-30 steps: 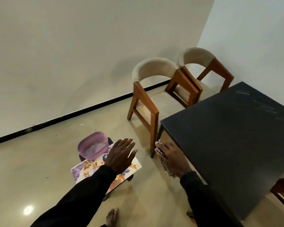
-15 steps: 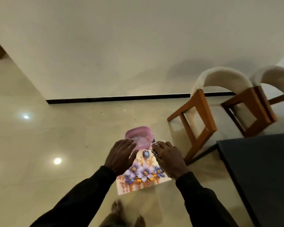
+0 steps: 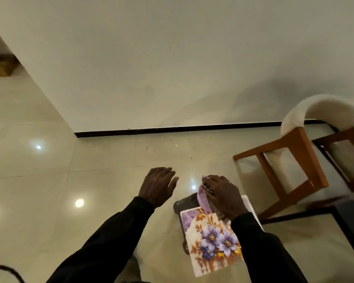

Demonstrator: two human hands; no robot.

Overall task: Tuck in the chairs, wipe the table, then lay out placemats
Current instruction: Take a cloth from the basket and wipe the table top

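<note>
Clutching a checked wiping cloth [image 3: 207, 187], the right hand [image 3: 225, 196] has swung from the table's edge to the pink basin [image 3: 202, 199] beside the floral placemats [image 3: 214, 240], left hand [image 3: 158, 184] open and empty, suggesting wiping is done.

home dining area: upholstered wooden chair [image 3: 307, 152], dark table [image 3: 352, 219], glossy tiled floor [image 3: 49, 190].

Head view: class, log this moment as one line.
right hand: checked cloth over pink basin | left hand: open, empty | floral placemat: unlaid
</note>
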